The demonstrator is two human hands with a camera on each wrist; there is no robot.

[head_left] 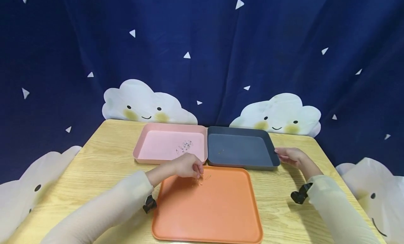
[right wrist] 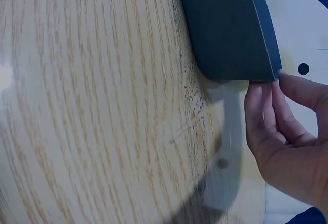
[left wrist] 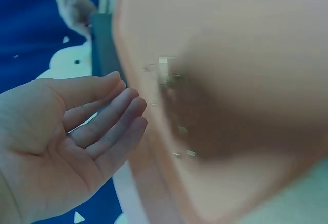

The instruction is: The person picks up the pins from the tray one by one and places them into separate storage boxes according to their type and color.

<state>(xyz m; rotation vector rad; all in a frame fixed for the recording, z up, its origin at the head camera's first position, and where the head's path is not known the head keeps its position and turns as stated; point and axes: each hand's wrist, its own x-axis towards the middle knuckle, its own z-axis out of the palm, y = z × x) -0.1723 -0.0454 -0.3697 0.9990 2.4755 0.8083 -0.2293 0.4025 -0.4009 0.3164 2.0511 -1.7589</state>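
Note:
In the head view my left hand [head_left: 188, 165] is over the far left part of an orange tray [head_left: 221, 209]. Small gold wire pieces [head_left: 199, 182], like paper clips or pins, lie just below its fingers. The left wrist view shows the thumb close to the index finger, the other fingers loosely bent, and nothing visible between them. More gold pieces [left wrist: 191, 153] are scattered on the tray there. At the right, my right hand [head_left: 291, 157] pinches the rim of a dark grey tray [head_left: 243, 131] at its right side; the right wrist view shows the thumb on the wall [right wrist: 230, 34] corner.
Beside the grey tray stands a pink tray [head_left: 164, 126] with several silver wire pieces [head_left: 186, 145] in it. A few tiny gold pieces [head_left: 221, 151] lie in the grey tray. All trays rest on a wooden table [head_left: 104, 160] before a dark blue curtain [head_left: 214, 44].

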